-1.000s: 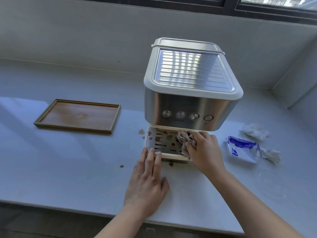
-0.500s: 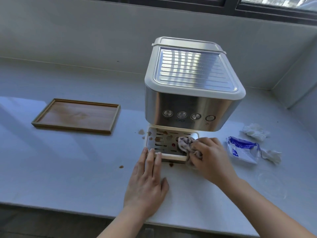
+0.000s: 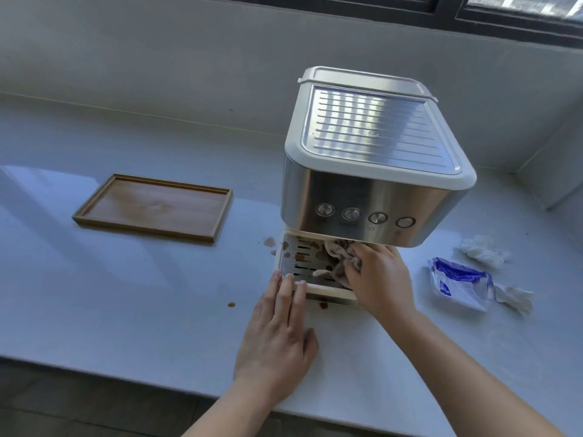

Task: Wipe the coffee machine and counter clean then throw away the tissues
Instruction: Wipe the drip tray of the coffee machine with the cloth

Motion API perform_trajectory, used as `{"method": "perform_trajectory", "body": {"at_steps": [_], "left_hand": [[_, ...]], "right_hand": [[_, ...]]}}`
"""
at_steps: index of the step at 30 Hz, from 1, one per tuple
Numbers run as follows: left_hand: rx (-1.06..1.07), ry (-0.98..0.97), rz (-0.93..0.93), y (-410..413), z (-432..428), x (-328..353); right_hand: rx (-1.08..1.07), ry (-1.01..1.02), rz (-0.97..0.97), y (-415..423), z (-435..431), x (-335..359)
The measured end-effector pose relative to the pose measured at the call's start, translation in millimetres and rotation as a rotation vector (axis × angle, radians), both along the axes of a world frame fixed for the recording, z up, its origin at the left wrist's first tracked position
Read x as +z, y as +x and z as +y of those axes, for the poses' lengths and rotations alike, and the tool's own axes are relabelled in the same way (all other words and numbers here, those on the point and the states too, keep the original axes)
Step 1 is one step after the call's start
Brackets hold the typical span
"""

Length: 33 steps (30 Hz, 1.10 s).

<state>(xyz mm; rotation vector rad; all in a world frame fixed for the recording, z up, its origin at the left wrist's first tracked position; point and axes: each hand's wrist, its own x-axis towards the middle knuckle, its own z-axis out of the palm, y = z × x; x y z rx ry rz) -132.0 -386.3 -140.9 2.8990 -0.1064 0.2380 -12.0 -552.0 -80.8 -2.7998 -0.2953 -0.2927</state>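
Observation:
A steel and cream coffee machine stands on the pale counter. Its slotted drip tray carries brown coffee stains. My right hand is shut on a crumpled, stained tissue and presses it onto the tray's right half, under the machine's front. My left hand lies flat on the counter, fingertips touching the tray's front edge. Coffee spots mark the counter left of the tray, with one drop farther forward and another below the tray's front.
A wooden tray lies to the left. Right of the machine sit a tissue pack and two crumpled white tissues. The counter's front edge runs just below my left wrist. A wall rises behind and at the right.
My right hand has slid the tissue back up the tray toward the machine after a stroke toward the front edge. My left hand has stayed in place.

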Motion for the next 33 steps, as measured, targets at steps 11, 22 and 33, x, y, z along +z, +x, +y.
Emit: {"method": "perform_trajectory", "body": {"at_steps": [11, 22, 33], "left_hand": [[0.001, -0.003, -0.034, -0.9, 1.1, 0.0], [0.021, -0.018, -0.016, 1.3, 0.5, -1.0], [0.023, -0.07, -0.005, -0.9, 0.8, 1.1]], "right_hand": [[0.245, -0.169, 0.026, 3.6, 0.8, 3.4], [0.351, 0.024, 0.034, -5.0, 42.2, 2.3], [0.246, -0.025, 0.1, -0.5, 47.9, 5.4]]}}
